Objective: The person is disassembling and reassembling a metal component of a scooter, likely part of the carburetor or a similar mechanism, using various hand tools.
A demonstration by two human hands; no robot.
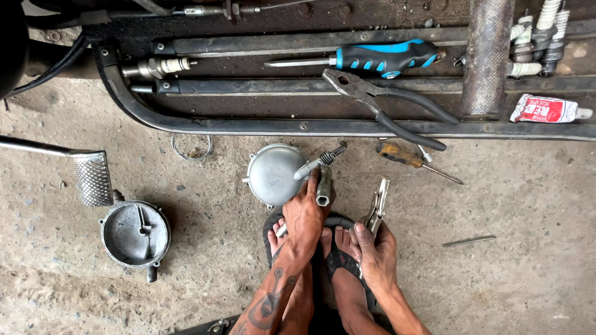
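Head view: the left hand (305, 214) pinches a socket (323, 188) just beside the round cover (271, 174). The right hand (375, 248) grips locking pliers (377, 206), right of that cover.

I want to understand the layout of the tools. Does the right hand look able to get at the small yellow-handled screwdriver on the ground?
Probably yes. The right hand holds locking pliers, and the yellow-handled screwdriver lies just beyond them on bare concrete, nothing between. The hand is occupied, though.
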